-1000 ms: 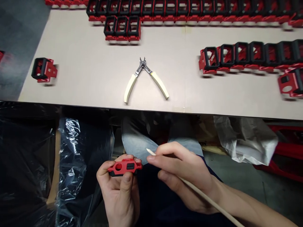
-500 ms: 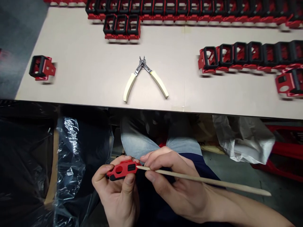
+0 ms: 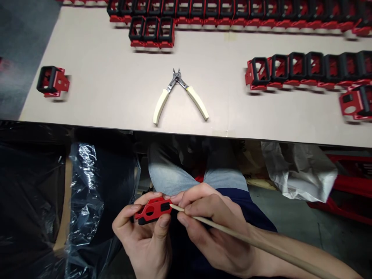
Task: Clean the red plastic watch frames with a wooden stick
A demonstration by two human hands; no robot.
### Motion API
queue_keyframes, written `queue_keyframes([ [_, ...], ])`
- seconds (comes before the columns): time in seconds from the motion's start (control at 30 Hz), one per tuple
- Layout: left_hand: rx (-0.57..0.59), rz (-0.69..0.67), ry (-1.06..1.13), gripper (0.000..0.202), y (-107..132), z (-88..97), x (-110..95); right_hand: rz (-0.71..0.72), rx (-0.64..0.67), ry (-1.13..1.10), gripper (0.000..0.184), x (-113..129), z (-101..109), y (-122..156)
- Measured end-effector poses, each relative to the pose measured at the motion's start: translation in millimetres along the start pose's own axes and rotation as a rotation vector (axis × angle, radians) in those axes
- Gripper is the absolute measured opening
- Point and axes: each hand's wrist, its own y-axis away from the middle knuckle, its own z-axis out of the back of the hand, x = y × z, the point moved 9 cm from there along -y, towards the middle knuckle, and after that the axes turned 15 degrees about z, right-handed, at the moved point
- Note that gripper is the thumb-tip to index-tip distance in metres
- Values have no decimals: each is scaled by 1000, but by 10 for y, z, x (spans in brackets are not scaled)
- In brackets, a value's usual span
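My left hand [image 3: 145, 236] grips a red plastic part [image 3: 154, 210] with a round hole, a black rectangular inset and a black lower edge. Between the thumb and fingers of my right hand [image 3: 215, 228] is a pointed wooden stick [image 3: 232, 232]. Its tip meets the right end of the black inset, and the shaft runs back over my right wrist. Both hands are above my lap, in front of the table edge. Cutting pliers [image 3: 177, 93] with cream handles lie on the table, jaws apart and pointing away.
Red-and-black frame parts [image 3: 212, 11] stand in a long row at the table's back, and several more [image 3: 298, 68] line the right. One frame part [image 3: 53, 81] sits alone at left. Below the table [image 3: 110, 104] are clear plastic wrap [image 3: 87, 193] and a silvery bag [image 3: 300, 170].
The red part has shifted slightly right and tilted in my left hand. The stick has swung so that its rear end points lower, its tip still at the inset.
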Motion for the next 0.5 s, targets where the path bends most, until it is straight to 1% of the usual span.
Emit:
queue_keyframes([
  [0.07,12,-51,-24,48,1,-7,-27,0,41,34,22,8,-22,11],
  [0.17,67,-182,-55,47,16,-35,-102,5,78,112,19,15,-29,22],
  [0.23,93,-216,-61,48,18,-38,-109,12,86,137,16,16,-25,25],
  [0.27,97,-199,-57,48,10,-31,-90,7,88,135,16,9,-23,29],
  [0.43,95,-7,25,46,-17,0,61,-19,78,90,24,-16,-7,42],
  [0.5,91,23,53,46,-15,0,79,-23,73,89,24,-11,-2,41],
])
